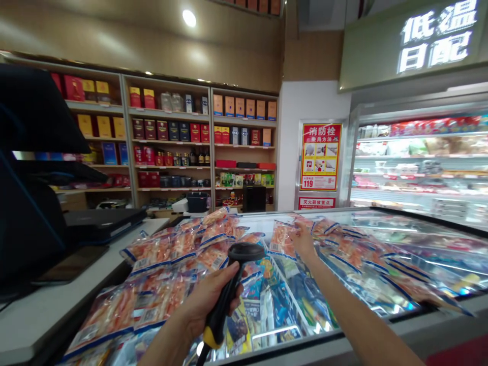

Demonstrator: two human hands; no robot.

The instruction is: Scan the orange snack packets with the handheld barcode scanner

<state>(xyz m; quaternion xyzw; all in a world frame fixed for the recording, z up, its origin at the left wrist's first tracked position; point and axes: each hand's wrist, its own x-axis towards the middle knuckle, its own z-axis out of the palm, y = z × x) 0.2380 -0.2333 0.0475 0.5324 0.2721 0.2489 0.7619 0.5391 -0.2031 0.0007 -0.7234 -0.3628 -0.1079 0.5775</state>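
Note:
My left hand (213,297) is wrapped round the handle of a black barcode scanner (224,300) with a yellow ring near its cable end. The scanner's head points forward, over the freezer's glass. Farther off, my right hand (304,240) has its fingers closed at the edge of a clear packet (282,239) of orange-pink food with a blue border. Part of that packet is behind my fingers. Similar packets lie in a heap (183,244) on the left, and another spread of packets (354,249) reaches right of my right forearm.
Beneath the packets is a glass-topped chest freezer (274,325) with coloured packages inside. At left a counter (41,315) bears a dark checkout terminal (30,178) and a phone (70,264). Shelves of boxes (168,132) stand behind, with a lit refrigerated cabinet (419,168) at right.

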